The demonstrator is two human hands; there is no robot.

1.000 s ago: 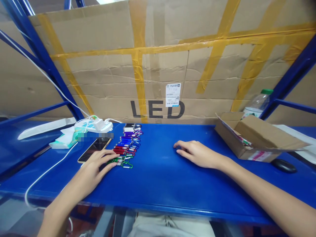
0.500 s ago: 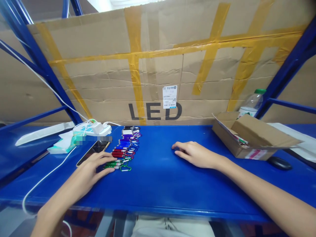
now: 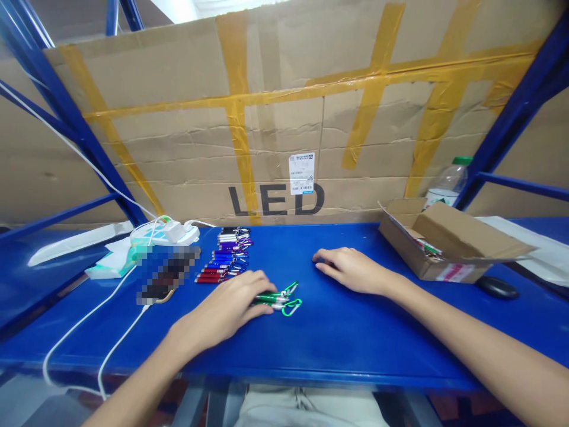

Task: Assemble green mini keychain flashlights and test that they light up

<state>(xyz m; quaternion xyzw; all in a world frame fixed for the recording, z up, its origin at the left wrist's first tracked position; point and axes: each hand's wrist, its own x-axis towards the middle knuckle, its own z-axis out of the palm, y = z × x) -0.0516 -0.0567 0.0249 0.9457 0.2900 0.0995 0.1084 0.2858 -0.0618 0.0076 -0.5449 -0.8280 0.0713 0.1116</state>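
Two green keychain flashlights [image 3: 280,299], each with a green carabiner clip, are pinched between the thumb and fingers of my left hand [image 3: 229,305]. Their clips point right, and the hand covers their rear ends. Behind the hand, a column of similar keychain flashlights [image 3: 224,256] lies on the blue table [image 3: 347,338]: red, blue, purple, white and black ones, side by side. Resting on the table to the right, my right hand [image 3: 349,270] has its fingers loosely bent and apart from the thumb, with nothing visible in it.
An opened cardboard box [image 3: 435,243] with small items inside stands at right, by a black mouse [image 3: 496,287] and a bottle [image 3: 447,184]. At left are a blurred phone [image 3: 166,276], a power strip [image 3: 178,233], a tissue pack [image 3: 109,264] and white cables. A large carton [image 3: 186,154] backs the table.
My left hand has moved right, drawing the two green flashlights away from the front end of the column. The right hand has stayed nearly in place.
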